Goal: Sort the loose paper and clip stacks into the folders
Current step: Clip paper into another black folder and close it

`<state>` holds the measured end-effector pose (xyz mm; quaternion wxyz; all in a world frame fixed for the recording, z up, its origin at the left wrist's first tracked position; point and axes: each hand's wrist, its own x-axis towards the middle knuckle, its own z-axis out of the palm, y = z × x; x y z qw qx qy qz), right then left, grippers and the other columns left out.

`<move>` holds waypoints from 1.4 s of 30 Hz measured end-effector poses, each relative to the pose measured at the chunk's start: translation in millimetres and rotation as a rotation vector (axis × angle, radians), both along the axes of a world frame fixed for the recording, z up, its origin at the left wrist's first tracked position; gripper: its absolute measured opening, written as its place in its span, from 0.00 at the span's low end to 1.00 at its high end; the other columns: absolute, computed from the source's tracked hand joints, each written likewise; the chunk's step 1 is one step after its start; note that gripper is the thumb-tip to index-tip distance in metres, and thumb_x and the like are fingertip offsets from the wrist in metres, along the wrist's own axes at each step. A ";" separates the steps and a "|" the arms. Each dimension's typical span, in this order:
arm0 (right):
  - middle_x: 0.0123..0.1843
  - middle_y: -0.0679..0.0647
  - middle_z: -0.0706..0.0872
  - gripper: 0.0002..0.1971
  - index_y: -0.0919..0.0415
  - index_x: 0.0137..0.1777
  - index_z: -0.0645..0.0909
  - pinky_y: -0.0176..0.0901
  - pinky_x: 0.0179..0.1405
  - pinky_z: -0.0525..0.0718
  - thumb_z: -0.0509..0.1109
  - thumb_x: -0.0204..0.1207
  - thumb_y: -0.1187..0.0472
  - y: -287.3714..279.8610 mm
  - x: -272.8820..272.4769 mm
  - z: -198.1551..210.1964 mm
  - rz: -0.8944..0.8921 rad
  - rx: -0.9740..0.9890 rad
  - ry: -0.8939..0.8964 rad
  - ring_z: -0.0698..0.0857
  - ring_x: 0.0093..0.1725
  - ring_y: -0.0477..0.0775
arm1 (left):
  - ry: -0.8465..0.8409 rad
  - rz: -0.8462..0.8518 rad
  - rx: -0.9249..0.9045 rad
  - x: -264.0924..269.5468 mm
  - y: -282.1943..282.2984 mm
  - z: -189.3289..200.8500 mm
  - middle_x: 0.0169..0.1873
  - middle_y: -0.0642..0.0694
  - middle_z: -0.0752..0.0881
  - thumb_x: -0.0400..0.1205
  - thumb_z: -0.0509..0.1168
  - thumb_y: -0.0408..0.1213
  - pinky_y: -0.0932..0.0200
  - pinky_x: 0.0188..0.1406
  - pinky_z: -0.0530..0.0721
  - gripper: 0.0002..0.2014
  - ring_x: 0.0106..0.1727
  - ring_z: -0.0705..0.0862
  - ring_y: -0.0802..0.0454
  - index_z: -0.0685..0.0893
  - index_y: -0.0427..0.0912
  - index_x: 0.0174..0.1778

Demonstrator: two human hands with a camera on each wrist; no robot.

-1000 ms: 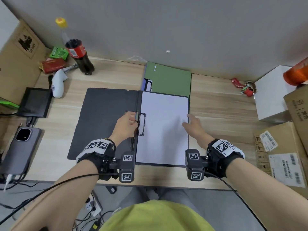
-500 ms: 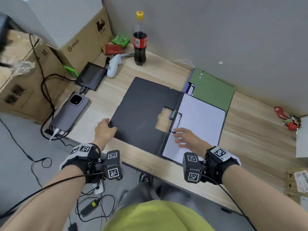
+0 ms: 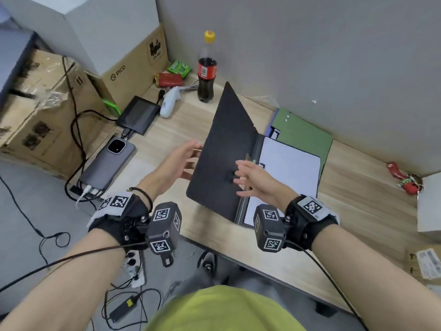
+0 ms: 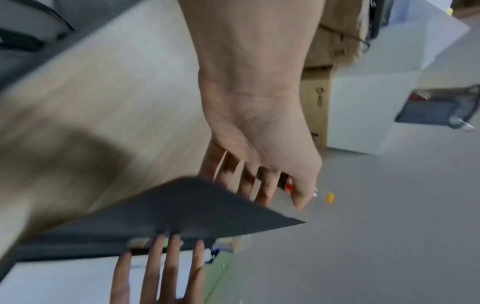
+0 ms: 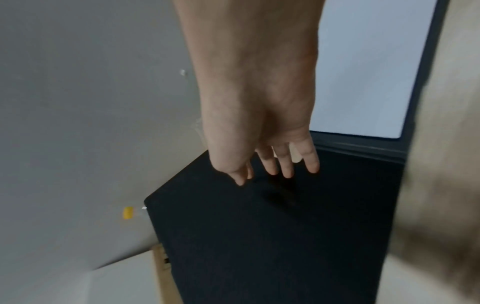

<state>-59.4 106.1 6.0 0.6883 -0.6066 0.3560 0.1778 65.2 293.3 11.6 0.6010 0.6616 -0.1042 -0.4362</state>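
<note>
A black folder lies on the wooden table with its left cover (image 3: 224, 144) lifted steeply off the surface. White paper (image 3: 290, 168) sits in its right half under a clip by the spine. My left hand (image 3: 185, 161) is behind the cover's outer edge, its straight fingers (image 4: 259, 185) against the back of the cover (image 4: 197, 207). My right hand (image 3: 248, 179) has spread fingers (image 5: 285, 164) touching the inner face of the cover (image 5: 272, 236). A green folder (image 3: 305, 137) lies shut behind the black one.
A cola bottle (image 3: 207, 75), a white controller (image 3: 169, 103), a small black screen (image 3: 138, 115) and a phone (image 3: 108, 161) on cables fill the table's left. Cardboard boxes (image 3: 43, 103) stand beyond. Red keys (image 3: 405, 181) and a white box (image 3: 429, 201) lie right.
The cover, flat on the table before, now stands raised and swings toward the paper. My left hand went from its outer edge to behind it. My right hand left the clip for the cover's inner face.
</note>
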 end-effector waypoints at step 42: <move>0.50 0.53 0.76 0.07 0.55 0.57 0.73 0.42 0.39 0.74 0.59 0.81 0.59 -88.5 -194.5 -103.5 -0.788 0.034 0.347 0.75 0.48 0.54 | 0.097 -0.577 0.315 -54.1 -116.5 -86.5 0.52 0.60 0.90 0.87 0.59 0.30 0.58 0.50 0.86 0.18 0.52 0.88 0.61 0.76 0.55 0.68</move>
